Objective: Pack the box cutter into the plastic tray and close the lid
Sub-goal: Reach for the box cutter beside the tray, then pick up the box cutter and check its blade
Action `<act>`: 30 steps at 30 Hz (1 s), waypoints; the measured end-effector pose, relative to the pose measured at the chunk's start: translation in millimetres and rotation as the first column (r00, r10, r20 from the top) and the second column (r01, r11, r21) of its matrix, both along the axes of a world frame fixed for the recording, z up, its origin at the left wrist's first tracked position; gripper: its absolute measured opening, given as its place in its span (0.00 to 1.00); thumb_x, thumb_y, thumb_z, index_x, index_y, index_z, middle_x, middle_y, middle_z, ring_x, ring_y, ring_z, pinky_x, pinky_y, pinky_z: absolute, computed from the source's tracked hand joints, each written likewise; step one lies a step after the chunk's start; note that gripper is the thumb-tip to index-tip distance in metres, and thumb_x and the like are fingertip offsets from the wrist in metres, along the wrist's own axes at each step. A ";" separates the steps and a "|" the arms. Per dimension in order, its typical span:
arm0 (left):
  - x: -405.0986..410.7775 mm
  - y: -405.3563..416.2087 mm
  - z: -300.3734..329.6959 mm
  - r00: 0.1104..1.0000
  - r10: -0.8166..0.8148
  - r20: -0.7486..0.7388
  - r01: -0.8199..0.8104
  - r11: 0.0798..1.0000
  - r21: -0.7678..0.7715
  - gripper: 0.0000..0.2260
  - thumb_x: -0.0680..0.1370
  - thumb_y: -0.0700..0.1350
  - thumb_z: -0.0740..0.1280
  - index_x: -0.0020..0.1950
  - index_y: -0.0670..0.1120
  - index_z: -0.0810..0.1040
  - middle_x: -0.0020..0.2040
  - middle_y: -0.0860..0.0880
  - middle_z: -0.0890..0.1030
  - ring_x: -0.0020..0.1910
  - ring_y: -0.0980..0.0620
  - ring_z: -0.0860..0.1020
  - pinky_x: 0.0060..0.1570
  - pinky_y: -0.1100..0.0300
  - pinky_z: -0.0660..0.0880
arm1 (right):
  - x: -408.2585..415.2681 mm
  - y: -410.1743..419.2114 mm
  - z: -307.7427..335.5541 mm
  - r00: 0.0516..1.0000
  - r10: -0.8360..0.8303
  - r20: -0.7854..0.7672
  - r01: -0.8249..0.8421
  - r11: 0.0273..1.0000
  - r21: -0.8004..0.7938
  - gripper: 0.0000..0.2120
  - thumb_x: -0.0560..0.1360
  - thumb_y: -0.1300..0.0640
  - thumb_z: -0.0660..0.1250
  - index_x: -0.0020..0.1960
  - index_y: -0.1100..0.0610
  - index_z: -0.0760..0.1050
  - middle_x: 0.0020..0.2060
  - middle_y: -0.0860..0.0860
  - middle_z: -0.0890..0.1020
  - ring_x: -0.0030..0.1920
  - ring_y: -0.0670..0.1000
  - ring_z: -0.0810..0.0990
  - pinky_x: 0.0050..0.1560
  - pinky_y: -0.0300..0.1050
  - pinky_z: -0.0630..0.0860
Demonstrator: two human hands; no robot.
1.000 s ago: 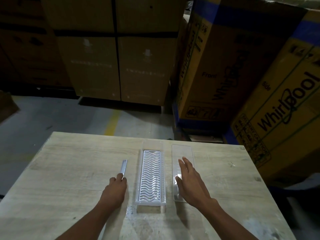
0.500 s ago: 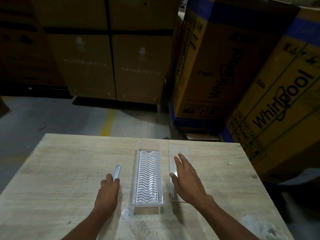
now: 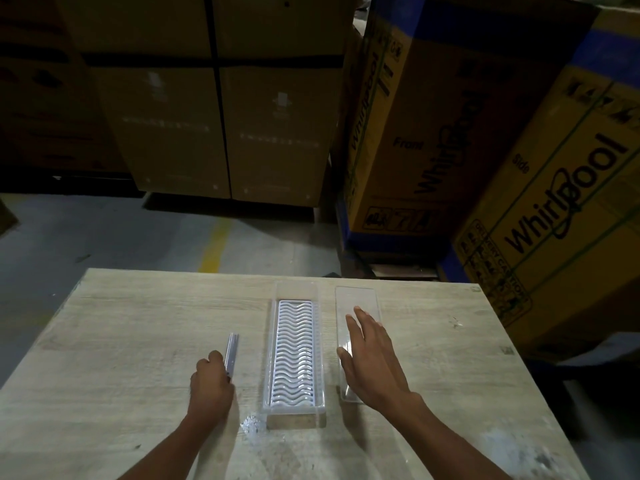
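Observation:
A long clear plastic tray (image 3: 295, 407) with a white wavy insert lies open in the middle of the wooden table (image 3: 121, 323). To its left lies a slim silver box cutter (image 3: 231, 351); my left hand (image 3: 212, 386) has its fingers curled around the cutter's near end. Right of the tray lies the clear flat lid (image 3: 356, 301). My right hand (image 3: 372, 358) rests flat on the lid with its fingers spread.
Large cardboard appliance boxes (image 3: 540, 188) stand close behind the table's right corner. More stacked brown cartons (image 3: 221, 126) line the back. Grey concrete floor with a yellow line (image 3: 214, 244) lies beyond the table's far edge.
My left hand has drawn back toward me and closed further on the cutter's near end. My right hand stays flat on the lid.

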State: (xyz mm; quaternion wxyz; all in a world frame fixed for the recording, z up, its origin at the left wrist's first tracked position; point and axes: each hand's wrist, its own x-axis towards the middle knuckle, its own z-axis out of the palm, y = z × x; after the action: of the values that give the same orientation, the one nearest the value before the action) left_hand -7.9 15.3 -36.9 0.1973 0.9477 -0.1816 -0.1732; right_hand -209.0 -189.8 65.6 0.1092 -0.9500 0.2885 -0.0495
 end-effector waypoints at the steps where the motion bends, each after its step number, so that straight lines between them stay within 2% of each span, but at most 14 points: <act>1: -0.9 0.4 1.1 1.000 0.008 -0.016 -0.008 1.000 -0.008 0.12 0.70 0.33 0.69 0.50 0.39 0.70 0.47 0.37 0.77 0.45 0.36 0.78 0.41 0.50 0.72 | -1.0 0.6 -0.9 1.000 0.004 0.004 -0.004 1.000 0.007 0.29 0.83 0.47 0.58 0.80 0.56 0.56 0.82 0.56 0.55 0.81 0.57 0.54 0.75 0.47 0.41; 5: -5.2 2.1 8.4 0.994 0.042 -0.097 -0.046 0.998 -0.040 0.14 0.68 0.34 0.72 0.51 0.38 0.74 0.47 0.38 0.81 0.47 0.38 0.79 0.39 0.54 0.69 | -3.4 3.7 -6.8 1.000 0.010 0.008 -0.010 1.000 0.027 0.29 0.83 0.48 0.58 0.80 0.56 0.56 0.81 0.57 0.56 0.81 0.57 0.56 0.76 0.48 0.45; 9: -7.4 4.8 20.3 0.984 0.067 -0.168 -0.082 0.993 -0.083 0.10 0.67 0.36 0.73 0.47 0.41 0.80 0.45 0.41 0.83 0.48 0.40 0.80 0.41 0.55 0.71 | -1.5 6.5 -7.5 1.000 -0.010 -0.016 0.011 0.997 0.079 0.30 0.84 0.45 0.55 0.81 0.53 0.51 0.82 0.53 0.52 0.81 0.54 0.52 0.79 0.49 0.47; 12: -10.4 6.2 34.9 0.976 0.084 -0.201 -0.119 0.978 -0.173 0.07 0.67 0.36 0.74 0.42 0.44 0.80 0.41 0.44 0.84 0.43 0.43 0.82 0.43 0.53 0.76 | -0.2 7.8 -7.5 1.000 -0.015 -0.011 0.016 0.995 0.095 0.30 0.84 0.44 0.54 0.81 0.51 0.50 0.82 0.51 0.51 0.81 0.53 0.52 0.79 0.49 0.49; 14: -13.9 4.7 50.9 0.974 0.075 -0.213 -0.127 0.962 -0.244 0.07 0.69 0.36 0.74 0.43 0.44 0.80 0.38 0.43 0.85 0.37 0.45 0.83 0.42 0.49 0.80 | -0.4 9.7 -8.4 1.000 -0.018 0.020 0.016 0.995 0.099 0.28 0.83 0.45 0.57 0.80 0.52 0.56 0.81 0.52 0.57 0.80 0.54 0.57 0.79 0.51 0.53; 16: -18.6 -1.0 75.7 0.974 0.075 -0.216 -0.144 0.934 -0.327 0.07 0.71 0.37 0.75 0.45 0.45 0.80 0.36 0.45 0.85 0.34 0.45 0.83 0.42 0.47 0.82 | -0.4 11.7 -7.8 0.996 0.011 0.086 -0.013 0.999 0.031 0.23 0.80 0.50 0.66 0.73 0.55 0.71 0.73 0.54 0.74 0.73 0.57 0.72 0.73 0.53 0.67; 17: -21.5 -5.3 89.7 0.974 0.073 -0.214 -0.150 0.918 -0.367 0.07 0.71 0.37 0.75 0.46 0.45 0.80 0.36 0.46 0.85 0.35 0.47 0.83 0.41 0.49 0.82 | 0.1 12.2 -7.5 0.989 0.042 0.141 -0.039 0.999 -0.029 0.18 0.77 0.53 0.71 0.66 0.55 0.78 0.64 0.54 0.82 0.65 0.57 0.80 0.66 0.52 0.75; 18: -24.2 -10.1 103.3 0.975 0.067 -0.210 -0.148 0.905 -0.399 0.06 0.72 0.38 0.75 0.46 0.45 0.80 0.37 0.47 0.85 0.35 0.49 0.83 0.38 0.54 0.80 | 0.6 13.0 -4.5 0.977 0.064 0.201 -0.050 0.996 -0.076 0.13 0.74 0.57 0.74 0.58 0.55 0.83 0.55 0.53 0.86 0.56 0.55 0.85 0.58 0.50 0.80; 20: -30.2 -20.8 129.9 0.979 0.037 -0.201 -0.127 0.879 -0.459 0.07 0.73 0.39 0.74 0.49 0.45 0.80 0.42 0.48 0.84 0.37 0.56 0.81 0.34 0.66 0.73 | 3.1 16.7 7.4 0.944 0.078 0.321 -0.051 0.994 -0.092 0.06 0.73 0.60 0.75 0.50 0.54 0.84 0.44 0.50 0.87 0.44 0.51 0.86 0.44 0.43 0.82; 23: -40.9 -35.2 166.0 0.986 -0.015 -0.163 -0.079 0.831 -0.551 0.08 0.74 0.41 0.74 0.51 0.48 0.80 0.43 0.51 0.83 0.38 0.58 0.80 0.35 0.68 0.72 | 11.7 23.9 35.4 0.879 0.004 0.477 -0.036 0.998 0.058 0.05 0.76 0.58 0.72 0.52 0.53 0.84 0.45 0.46 0.87 0.42 0.42 0.83 0.43 0.32 0.78; 25: -49.5 -41.2 189.4 0.990 -0.045 -0.131 -0.042 0.801 -0.597 0.08 0.74 0.42 0.74 0.51 0.49 0.80 0.43 0.54 0.83 0.39 0.58 0.80 0.37 0.70 0.72 | 18.1 29.2 60.2 0.831 -0.073 0.552 -0.056 0.975 0.214 0.06 0.79 0.55 0.70 0.53 0.51 0.84 0.47 0.43 0.86 0.44 0.39 0.83 0.44 0.29 0.78; 28: -61.2 -46.5 220.5 0.994 -0.103 -0.044 0.049 0.753 -0.657 0.07 0.75 0.44 0.74 0.51 0.51 0.81 0.43 0.55 0.83 0.41 0.57 0.81 0.38 0.71 0.73 | 24.7 36.4 100.8 0.781 -0.214 0.587 -0.118 0.872 0.475 0.09 0.81 0.50 0.66 0.59 0.48 0.81 0.50 0.42 0.86 0.49 0.42 0.84 0.48 0.38 0.82; 30: -68.3 -47.4 236.2 0.990 -0.138 -0.017 0.088 0.717 -0.692 0.07 0.74 0.45 0.74 0.51 0.51 0.81 0.43 0.55 0.84 0.41 0.57 0.81 0.37 0.71 0.76 | 26.4 38.5 123.2 0.773 -0.261 0.578 -0.179 0.784 0.594 0.10 0.81 0.48 0.65 0.61 0.45 0.79 0.52 0.44 0.85 0.52 0.45 0.84 0.51 0.43 0.83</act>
State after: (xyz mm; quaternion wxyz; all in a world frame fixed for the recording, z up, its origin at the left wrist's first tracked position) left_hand -76.2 -32.1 199.3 0.5302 0.7872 -0.2837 -0.1366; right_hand -182.6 -151.3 188.8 0.5035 -0.7794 0.2563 -0.2706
